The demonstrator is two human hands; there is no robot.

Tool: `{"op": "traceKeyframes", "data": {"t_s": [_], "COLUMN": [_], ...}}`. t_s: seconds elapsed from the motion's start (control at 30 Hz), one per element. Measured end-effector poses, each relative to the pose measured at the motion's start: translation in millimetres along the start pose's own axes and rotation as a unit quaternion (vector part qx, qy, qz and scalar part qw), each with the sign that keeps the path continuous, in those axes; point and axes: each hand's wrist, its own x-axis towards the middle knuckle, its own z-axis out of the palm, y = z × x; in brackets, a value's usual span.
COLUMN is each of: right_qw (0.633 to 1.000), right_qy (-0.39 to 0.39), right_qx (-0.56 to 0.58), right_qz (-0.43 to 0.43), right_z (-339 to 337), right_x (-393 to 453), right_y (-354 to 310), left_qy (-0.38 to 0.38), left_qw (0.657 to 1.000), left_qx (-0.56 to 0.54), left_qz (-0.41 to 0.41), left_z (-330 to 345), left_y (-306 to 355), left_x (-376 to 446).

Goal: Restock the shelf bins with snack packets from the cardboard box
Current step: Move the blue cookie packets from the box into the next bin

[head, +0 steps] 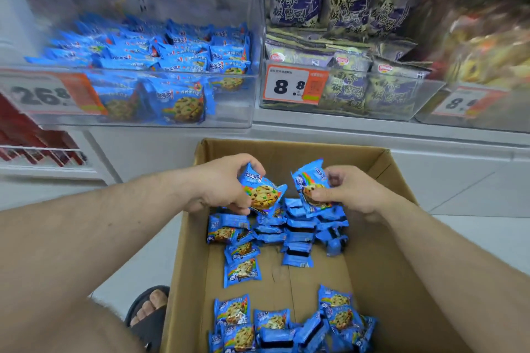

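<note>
**Blue packets in both hands, bin only part filled**

Blue foil is what you are holding: your left hand [222, 183] has its grip curled round one cookie packet [262, 190], thumb under and fingers over its top edge, and your right hand [348, 190] pinches a second packet [311, 183] between thumb and fingertips. Both packets sit just above the heap inside the cardboard box [381, 266], not yet lifted clear of its rim.

Below your hands, more of the same packets lie in the box: a loose cluster [286, 233] in the middle and another pile [286, 327] against the near wall, with bare cardboard between them (so the box looks well worked down, though far from empty).

Up on the shelf, the clear bin [143, 120] at left already holds many matching blue packets, yet there is open room above them. I judge you to be midway: plenty stocked, dozens still to move. The neighbouring bin [338, 112] of dark purple packets looks full, and its price tag [295, 86] reads 8.8. Your sandalled foot [149, 309] rests on the floor beside the box.
</note>
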Motion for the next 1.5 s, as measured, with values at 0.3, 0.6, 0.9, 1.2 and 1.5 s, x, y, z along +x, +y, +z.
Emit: {"op": "traceKeyframes", "data": {"t_s": [0.3,0.6,0.9,1.2,1.5], "right_qw": [0.987,0.949,0.909,0.733,0.558], "right_qy": [-0.043,0.074,0.023,0.179,0.122], "right_qx": [-0.051,-0.229,-0.35,-0.618,-0.808], "right_qz": [-0.143,-0.201,-0.224,-0.222,-0.145], "right_z": [42,56,66,76,115], "right_x": [-45,-52,-58,-37,45], "right_y": [-100,-145,-201,-293,-333], "left_qy": [-0.139,-0.05,0.003,0.306,0.486], "left_qw": [0.977,0.977,0.967,0.903,0.797], "left_qx": [-0.147,-0.095,-0.098,-0.126,0.321], "left_qz": [0.072,0.185,0.236,0.275,0.161], "left_z": [-6,-19,-52,-85,-110], "left_y": [21,40,55,67,55], "left_x": [-37,-62,-87,-92,-70]}}
